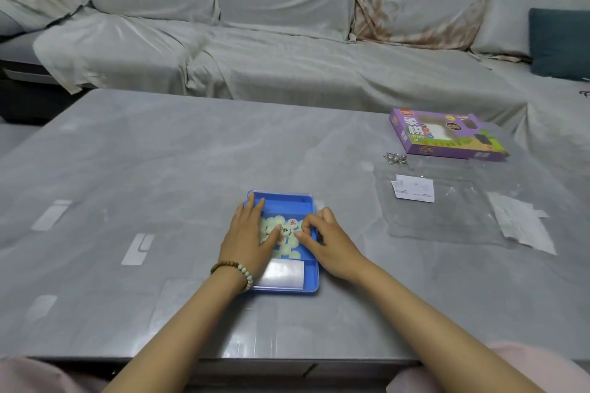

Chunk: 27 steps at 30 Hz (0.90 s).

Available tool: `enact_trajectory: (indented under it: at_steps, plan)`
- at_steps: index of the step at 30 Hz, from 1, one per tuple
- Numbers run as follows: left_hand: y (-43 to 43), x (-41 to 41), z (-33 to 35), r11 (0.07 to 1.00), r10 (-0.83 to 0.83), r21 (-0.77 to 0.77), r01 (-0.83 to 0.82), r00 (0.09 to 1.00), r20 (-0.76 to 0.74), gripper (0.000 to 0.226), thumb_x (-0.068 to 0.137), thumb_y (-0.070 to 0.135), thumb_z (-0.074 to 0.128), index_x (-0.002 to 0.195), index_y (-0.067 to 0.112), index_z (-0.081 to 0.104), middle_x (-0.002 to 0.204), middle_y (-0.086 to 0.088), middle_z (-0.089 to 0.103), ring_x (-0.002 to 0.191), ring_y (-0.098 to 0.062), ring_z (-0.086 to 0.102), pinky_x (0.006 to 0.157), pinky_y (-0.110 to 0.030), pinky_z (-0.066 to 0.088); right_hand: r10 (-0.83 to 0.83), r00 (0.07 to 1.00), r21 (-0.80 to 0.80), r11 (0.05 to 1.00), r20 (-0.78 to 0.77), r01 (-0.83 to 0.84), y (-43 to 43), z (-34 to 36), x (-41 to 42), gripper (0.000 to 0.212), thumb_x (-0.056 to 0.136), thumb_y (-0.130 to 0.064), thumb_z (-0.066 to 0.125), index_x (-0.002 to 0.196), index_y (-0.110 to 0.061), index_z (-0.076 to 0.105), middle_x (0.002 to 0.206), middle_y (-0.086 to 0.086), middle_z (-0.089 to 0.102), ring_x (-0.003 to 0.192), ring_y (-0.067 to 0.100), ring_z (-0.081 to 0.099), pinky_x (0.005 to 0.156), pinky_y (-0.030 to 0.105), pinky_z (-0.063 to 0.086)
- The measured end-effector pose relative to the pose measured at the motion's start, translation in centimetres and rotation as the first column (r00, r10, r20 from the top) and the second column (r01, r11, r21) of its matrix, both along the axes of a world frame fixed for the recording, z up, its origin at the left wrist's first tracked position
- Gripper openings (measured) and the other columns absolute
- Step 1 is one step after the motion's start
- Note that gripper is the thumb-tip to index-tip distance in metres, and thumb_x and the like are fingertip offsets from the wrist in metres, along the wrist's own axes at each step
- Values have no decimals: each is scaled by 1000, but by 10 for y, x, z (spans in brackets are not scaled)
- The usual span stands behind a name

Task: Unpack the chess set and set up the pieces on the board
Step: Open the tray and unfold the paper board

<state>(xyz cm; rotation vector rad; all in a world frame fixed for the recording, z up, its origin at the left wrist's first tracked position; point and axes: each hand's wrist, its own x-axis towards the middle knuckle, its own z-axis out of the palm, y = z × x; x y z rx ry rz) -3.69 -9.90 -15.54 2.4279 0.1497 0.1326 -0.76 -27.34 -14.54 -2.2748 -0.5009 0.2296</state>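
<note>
Pieces [289,234], pale round discs with red and dark characters, are seen heaped loose in the middle of a blue tray [287,201]. The tray is set near the front edge of the tabletop [159,169], about midway along it. The left hand [245,233] is laid flat over the tray's left side, fingers straight and together, tips reaching toward the tray's far left corner, palm covering some of the discs. A bead bracelet [244,271] is worn on that wrist. The right hand [327,244] is placed over the tray's right rim, fingers curled, thumb and forefinger drawn close together right at the edge of the heap. Whether a disc is actually pinched between them cannot be told. A folded clear packet [282,273] is seen lying in the tray's near end, just beside the left wrist.

Over toward the far right corner of the tabletop, a purple box [447,137] is lying flat. Just in front of its left end, a small tangle of metal rings [397,158] is spotted. Nearer along the right side, a clear plastic sheet [447,217] is spread out, with a white slip of paper [415,188] on its far left part and a crumpled white sheet [523,226] at its right edge. A grey covered sofa [255,25] is seen beyond the far edge of the tabletop, with a dark teal cushion [558,41] on its right.
</note>
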Motion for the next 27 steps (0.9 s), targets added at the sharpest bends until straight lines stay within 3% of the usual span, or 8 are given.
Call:
enact_trajectory:
  at_steps: [6,13,17,20,27]
  plan:
    - [1,-1,1,1000,-2,-18,2,1000,-10,67,92,42,48,148,20,17,156,10,-1,144,-11,1,112,-28,19,-40,998,121,992,-41,45,1,-6,-1,21,92,-30,56,75,-26,45,86,-8,36,67,-5,41,70,9,38]
    - [0,-2,1,1000,-3,-5,3,1000,-23,67,93,41,48,148,21,17,156,10,-2,144,-12,0,112,-29,20,-121,993,212,970,4,118,0,-11,-5,15,90,-25,60,81,-25,48,80,-8,40,59,2,38,62,13,38]
    - [1,-1,0,1000,1,-8,-2,1000,-27,66,92,41,48,148,21,17,156,11,-1,144,-12,1,111,-31,23,-153,983,222,967,99,128,-2,-13,-8,14,84,-24,69,77,-21,58,78,-9,43,63,3,43,63,13,38]
    - [1,-1,0,1000,2,-2,-2,1000,-31,66,92,41,48,148,22,17,156,10,0,144,-12,1,112,-30,22,-198,978,265,949,70,174,-5,-13,-7,16,77,-25,76,73,-19,63,76,-7,45,63,3,43,63,13,38]
    - [1,-1,-1,1000,8,-12,-8,1000,-18,67,92,40,50,147,22,18,156,11,0,144,-12,2,112,-30,22,-99,986,94,992,131,87,0,-9,-3,18,89,-28,62,76,-19,53,78,-11,42,68,3,45,62,16,37]
